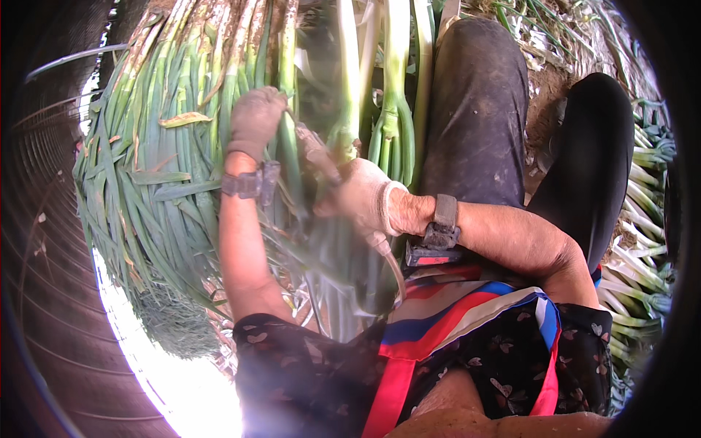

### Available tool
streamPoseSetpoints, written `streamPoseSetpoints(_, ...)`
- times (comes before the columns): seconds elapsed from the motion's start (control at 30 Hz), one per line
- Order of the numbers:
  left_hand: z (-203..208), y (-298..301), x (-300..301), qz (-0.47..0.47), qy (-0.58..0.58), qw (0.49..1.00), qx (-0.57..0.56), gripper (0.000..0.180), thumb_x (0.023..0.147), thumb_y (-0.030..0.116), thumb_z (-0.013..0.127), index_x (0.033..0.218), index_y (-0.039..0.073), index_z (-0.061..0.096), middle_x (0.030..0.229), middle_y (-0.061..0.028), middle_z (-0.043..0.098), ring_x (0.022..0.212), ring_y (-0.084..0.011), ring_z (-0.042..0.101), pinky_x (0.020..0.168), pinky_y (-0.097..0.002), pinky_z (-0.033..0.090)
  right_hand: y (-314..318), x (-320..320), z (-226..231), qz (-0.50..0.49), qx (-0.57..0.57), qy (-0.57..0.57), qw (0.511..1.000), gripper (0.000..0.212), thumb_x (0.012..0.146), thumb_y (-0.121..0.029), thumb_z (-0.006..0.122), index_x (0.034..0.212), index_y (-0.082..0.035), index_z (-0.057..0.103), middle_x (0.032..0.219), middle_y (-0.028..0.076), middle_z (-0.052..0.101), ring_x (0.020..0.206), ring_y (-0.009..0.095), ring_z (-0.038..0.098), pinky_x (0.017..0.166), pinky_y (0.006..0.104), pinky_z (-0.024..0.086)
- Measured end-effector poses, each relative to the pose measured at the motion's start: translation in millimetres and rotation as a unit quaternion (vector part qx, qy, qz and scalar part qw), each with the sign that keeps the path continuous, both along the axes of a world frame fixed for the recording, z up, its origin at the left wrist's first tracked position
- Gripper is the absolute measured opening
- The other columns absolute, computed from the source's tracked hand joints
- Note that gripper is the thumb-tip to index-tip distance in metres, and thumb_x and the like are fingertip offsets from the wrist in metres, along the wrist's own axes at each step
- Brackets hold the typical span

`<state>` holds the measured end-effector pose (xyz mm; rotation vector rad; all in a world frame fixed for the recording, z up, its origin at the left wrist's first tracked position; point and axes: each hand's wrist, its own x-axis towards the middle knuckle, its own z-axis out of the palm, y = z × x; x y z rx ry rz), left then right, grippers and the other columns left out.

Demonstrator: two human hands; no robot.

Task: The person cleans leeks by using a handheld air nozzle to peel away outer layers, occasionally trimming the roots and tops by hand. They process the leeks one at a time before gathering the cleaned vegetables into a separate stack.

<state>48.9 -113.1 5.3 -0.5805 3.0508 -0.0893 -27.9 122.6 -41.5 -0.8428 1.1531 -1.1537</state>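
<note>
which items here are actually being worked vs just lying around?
In hand:
- left gloved hand on the big bundle of long green scallion stalks
- right gloved hand gripping a few white-and-green scallion stalks

Lying about:
- loose green-and-white scallions on the ground at right
- scattered scallion scraps on bare soil at top right
</note>
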Motion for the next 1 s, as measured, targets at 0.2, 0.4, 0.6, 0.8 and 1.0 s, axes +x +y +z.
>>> streamPoseSetpoints(0.2, 74, -21, -92, 0.091, 0.359, 0.894, 0.253, 0.023, 0.092, 0.023, 0.051, 0.092, 0.004, 0.064, 0.077, -0.0026, 0.058, 0.059, -0.0134, 0.052, 0.062, -0.0291, 0.049, -13, -29, 13, 0.029, 0.260, -0.063, 0.963, 0.029, 0.076, -0.018, 0.074, 0.079, 0.007, 0.059, 0.060, 0.013, 0.058, 0.043, 0.023, 0.054, 0.043, 0.0386, 0.042)
streamPoseSetpoints(0.4, 86, -58, -104, 0.178, 0.409, 0.847, 0.290, 0.022, 0.093, 0.011, 0.049, 0.105, 0.004, 0.066, 0.104, -0.0076, 0.064, 0.102, -0.0162, 0.059, 0.084, -0.0279, 0.050, 14, -45, 26, -0.060, 0.239, -0.279, 0.928, 0.028, 0.080, -0.014, 0.071, 0.087, 0.009, 0.055, 0.063, 0.011, 0.057, 0.039, 0.021, 0.052, 0.036, 0.0400, 0.039)
streamPoseSetpoints(0.6, -56, 21, -13, 0.121, -0.070, 0.988, -0.059, 0.022, 0.085, 0.013, 0.053, 0.101, 0.004, 0.064, 0.100, -0.0139, 0.066, 0.087, -0.0313, 0.062, 0.078, -0.0368, 0.049, 25, -36, 42, -0.080, 0.231, -0.181, 0.953, 0.031, 0.073, -0.017, 0.075, 0.094, 0.002, 0.063, 0.069, 0.005, 0.060, 0.048, 0.014, 0.053, 0.044, 0.0296, 0.042)
streamPoseSetpoints(0.8, -63, 93, -19, 0.256, 0.071, 0.963, 0.046, 0.025, 0.091, 0.023, 0.048, 0.100, 0.002, 0.060, 0.092, -0.0194, 0.065, 0.083, -0.0365, 0.064, 0.070, -0.0384, 0.052, 28, -38, 44, -0.096, 0.233, -0.207, 0.946, 0.027, 0.073, -0.018, 0.074, 0.087, 0.003, 0.065, 0.071, 0.008, 0.063, 0.058, 0.015, 0.059, 0.053, 0.0300, 0.048)
streamPoseSetpoints(1.0, -85, 74, 21, 0.239, 0.106, 0.948, 0.183, 0.037, 0.087, 0.034, 0.059, 0.102, 0.000, 0.061, 0.092, -0.0236, 0.065, 0.088, -0.0356, 0.065, 0.072, -0.0408, 0.051, -27, -42, 58, -0.163, 0.194, -0.184, 0.950, 0.027, 0.077, -0.015, 0.072, 0.083, 0.009, 0.061, 0.066, 0.015, 0.062, 0.045, 0.024, 0.057, 0.039, 0.0393, 0.042)
